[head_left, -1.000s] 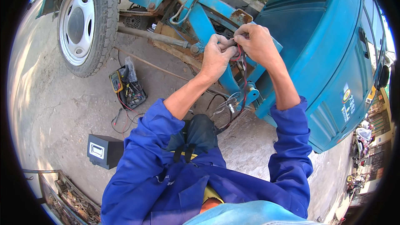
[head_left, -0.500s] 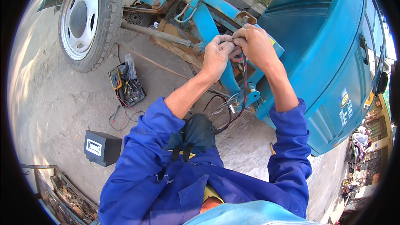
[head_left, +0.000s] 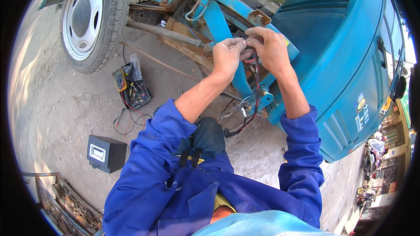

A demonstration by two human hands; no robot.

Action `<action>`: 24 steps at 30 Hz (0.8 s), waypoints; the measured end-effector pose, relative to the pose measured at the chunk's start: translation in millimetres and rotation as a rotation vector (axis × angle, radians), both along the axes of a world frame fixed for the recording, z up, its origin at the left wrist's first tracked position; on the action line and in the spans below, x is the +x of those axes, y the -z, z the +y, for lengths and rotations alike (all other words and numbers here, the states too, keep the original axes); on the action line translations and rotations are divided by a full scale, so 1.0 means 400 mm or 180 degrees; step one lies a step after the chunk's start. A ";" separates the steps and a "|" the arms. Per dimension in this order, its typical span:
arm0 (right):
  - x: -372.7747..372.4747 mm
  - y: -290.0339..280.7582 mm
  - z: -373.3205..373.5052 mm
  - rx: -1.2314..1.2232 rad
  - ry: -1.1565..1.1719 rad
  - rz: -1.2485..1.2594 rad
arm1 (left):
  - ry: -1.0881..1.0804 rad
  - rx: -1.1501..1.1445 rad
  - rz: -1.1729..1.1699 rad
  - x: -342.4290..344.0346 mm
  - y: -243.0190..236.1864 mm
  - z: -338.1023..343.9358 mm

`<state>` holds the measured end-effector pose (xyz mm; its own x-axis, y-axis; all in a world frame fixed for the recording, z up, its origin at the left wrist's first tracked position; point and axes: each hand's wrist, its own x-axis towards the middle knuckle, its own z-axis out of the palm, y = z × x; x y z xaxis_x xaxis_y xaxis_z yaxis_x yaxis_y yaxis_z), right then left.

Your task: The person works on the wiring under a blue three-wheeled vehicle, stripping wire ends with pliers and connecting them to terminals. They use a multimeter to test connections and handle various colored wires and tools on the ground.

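My left hand [head_left: 229, 57] and my right hand [head_left: 272, 51] meet fingertip to fingertip in front of the blue truck frame [head_left: 218, 24]. Both are closed in a pinch on the upper end of a dark red and black wire bundle [head_left: 257, 81]. The exact spot they pinch is mostly hidden by the fingers. A loop of red wire [head_left: 249, 59] shows just under my left fingertips. From there the bundle hangs past a blue bracket [head_left: 265, 99] and curves down toward my knees. Other loose wires with a pale connector [head_left: 243, 112] dangle beside it.
The blue truck cab [head_left: 332, 70] fills the right side, and a wheel [head_left: 83, 22] stands at upper left. On the ground lie a yellow multimeter [head_left: 120, 80], an open case of small parts [head_left: 139, 94] and a black box [head_left: 107, 154]. A scrap-filled metal frame [head_left: 48, 192] is lower left.
My hands stay together at the wires, with a slight shift of the fingers. My left wrist has turned a little and the right fingers have bent over more. The hanging bundle has barely moved.
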<state>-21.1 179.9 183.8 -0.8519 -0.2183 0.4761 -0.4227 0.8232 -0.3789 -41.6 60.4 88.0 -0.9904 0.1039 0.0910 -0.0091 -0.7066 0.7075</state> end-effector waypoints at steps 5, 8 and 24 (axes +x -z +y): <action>0.005 0.001 0.006 -0.0103 -0.0016 -0.0034 | 0.0062 -0.0144 0.0150 0.002 -0.002 -0.003; 0.013 -0.007 0.015 -0.0195 0.0029 -0.0200 | 0.0051 -0.0237 0.0276 0.003 0.001 0.000; 0.102 0.003 -0.029 0.0168 0.0474 0.0197 | 0.0491 -0.1466 0.0455 -0.005 -0.026 -0.067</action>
<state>19.8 168.1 182.5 -0.8462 -0.1180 0.5197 -0.3157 0.8966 -0.3105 -43.5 33.6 98.4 -0.9413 0.3093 0.1349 0.0310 -0.3190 0.9473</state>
